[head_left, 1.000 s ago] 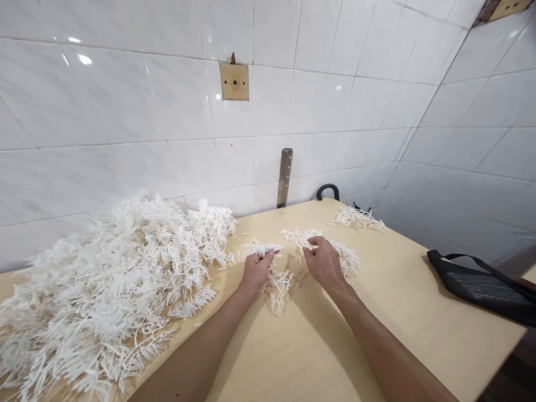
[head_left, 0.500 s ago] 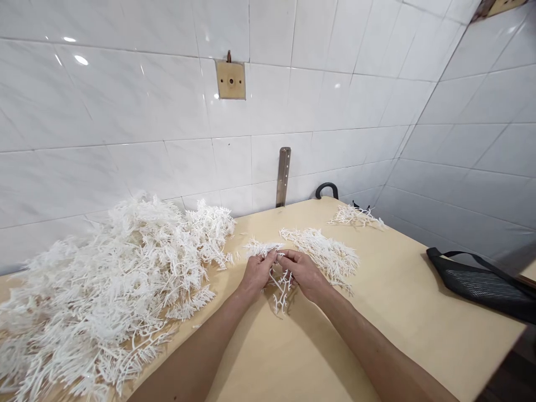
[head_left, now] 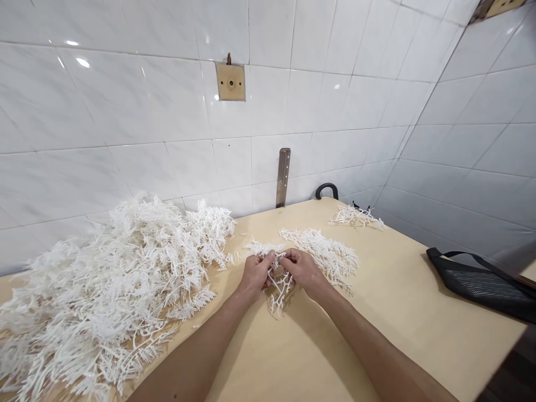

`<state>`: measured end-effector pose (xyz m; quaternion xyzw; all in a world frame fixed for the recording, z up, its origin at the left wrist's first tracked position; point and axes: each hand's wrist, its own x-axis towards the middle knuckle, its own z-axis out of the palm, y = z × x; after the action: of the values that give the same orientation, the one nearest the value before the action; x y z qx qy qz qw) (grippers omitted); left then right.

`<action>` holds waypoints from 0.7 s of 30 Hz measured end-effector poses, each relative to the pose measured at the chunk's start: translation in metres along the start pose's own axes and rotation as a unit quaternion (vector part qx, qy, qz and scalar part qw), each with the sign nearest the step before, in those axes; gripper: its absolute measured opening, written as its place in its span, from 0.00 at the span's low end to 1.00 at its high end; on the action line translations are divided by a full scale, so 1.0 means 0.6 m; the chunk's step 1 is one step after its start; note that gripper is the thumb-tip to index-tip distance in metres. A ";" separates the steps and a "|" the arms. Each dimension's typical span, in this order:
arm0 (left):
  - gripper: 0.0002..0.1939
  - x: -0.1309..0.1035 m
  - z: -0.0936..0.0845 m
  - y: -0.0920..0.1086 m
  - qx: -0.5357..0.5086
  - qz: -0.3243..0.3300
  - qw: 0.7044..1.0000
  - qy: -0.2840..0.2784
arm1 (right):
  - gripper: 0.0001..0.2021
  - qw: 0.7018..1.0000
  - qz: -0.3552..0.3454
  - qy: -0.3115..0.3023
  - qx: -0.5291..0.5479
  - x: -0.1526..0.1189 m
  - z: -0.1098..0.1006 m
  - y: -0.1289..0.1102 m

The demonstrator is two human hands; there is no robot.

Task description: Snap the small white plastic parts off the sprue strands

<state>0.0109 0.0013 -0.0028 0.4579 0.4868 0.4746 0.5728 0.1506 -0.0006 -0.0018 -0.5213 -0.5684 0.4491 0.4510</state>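
Observation:
Between my two hands is a white plastic branch (head_left: 280, 295) with forked twigs, its bare lower twigs pointing toward me. My left hand (head_left: 256, 274) pinches it from the left, thumb on top. From the right, my right hand (head_left: 305, 271) closes thumb and fingers on the same branch; the fingertips are partly hidden. Just beyond my fingers lies a small white feathery tuft (head_left: 262, 247). To the right of it rests a bunch of similar white sprigs (head_left: 324, 251). A large heap of white branches (head_left: 125, 285) fills the left side.
The wooden table (head_left: 402, 312) meets a white tiled wall. A few white twigs (head_left: 355, 216) lie near its far right edge. A black mesh bag (head_left: 481, 285) sits at the right edge. A metal bracket (head_left: 283, 177) and a black curved handle (head_left: 326, 190) stand at the back.
My fingertips have moved slightly apart at the top of the branch. Its lower twigs have turned and shifted a little to the left.

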 end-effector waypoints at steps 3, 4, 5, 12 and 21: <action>0.20 0.002 0.000 -0.007 0.035 0.037 0.999 0.008 | 0.08 0.999 -0.012 0.019 -0.046 0.002 -0.005 -0.001; 0.19 0.003 0.000 -0.009 0.046 0.053 0.997 0.011 | 0.08 0.998 -0.019 0.026 -0.062 0.002 -0.006 -0.002; 0.18 0.003 -0.001 -0.011 0.058 0.069 0.996 0.014 | 0.07 0.996 -0.027 0.033 -0.077 0.003 -0.008 -0.002; 0.15 0.001 -0.007 -0.009 0.201 0.170 0.963 0.052 | 0.08 0.973 -0.074 0.049 -0.214 -0.002 -0.017 -0.011; 0.12 0.001 -0.011 -0.003 0.234 0.149 0.961 -0.016 | 0.08 0.944 -0.098 0.013 -0.315 -0.004 -0.013 -0.007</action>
<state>0.0045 0.0021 -0.0053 0.6540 0.5013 0.4201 0.3802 0.1574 -0.0032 0.0037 -0.5842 -0.7234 0.1937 0.3128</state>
